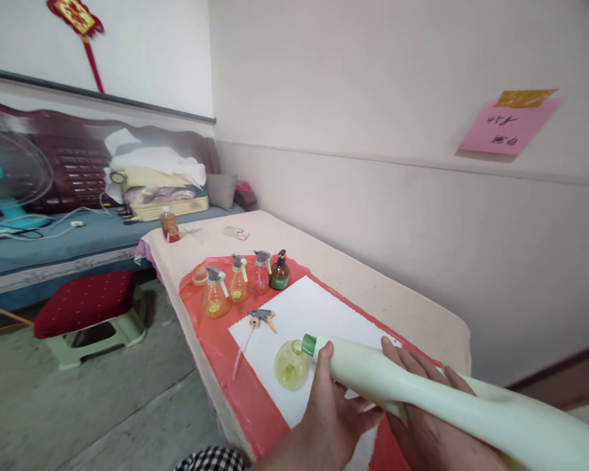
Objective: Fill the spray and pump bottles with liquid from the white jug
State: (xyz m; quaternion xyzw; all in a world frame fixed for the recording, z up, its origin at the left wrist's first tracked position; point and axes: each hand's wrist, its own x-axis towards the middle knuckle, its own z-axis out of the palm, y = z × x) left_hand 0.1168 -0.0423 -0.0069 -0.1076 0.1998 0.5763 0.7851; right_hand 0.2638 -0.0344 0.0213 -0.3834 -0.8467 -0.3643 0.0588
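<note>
A large pale green jug (363,363) lies tipped nearly level, its dark green mouth at the opening of a yellow-green spray bottle body (290,376). Whether liquid is passing cannot be made out. My left hand (331,412) cups the jug near its neck from below, thumb along the side. Farther back, my right hand (432,418) is wrapped around the jug's handle. The headless bottle stands on a white sheet (314,307). Beyond it lies a grey and peach spray head (262,318) with its dip tube stretched toward the table's left edge.
Several spray bottles (238,282) and a dark pump bottle (279,271) stand on red plastic (203,333). A brown-red liquid bottle (169,226) stands at the table's far end. A red-topped stool (88,301) is left; a wall (353,216) runs along the right.
</note>
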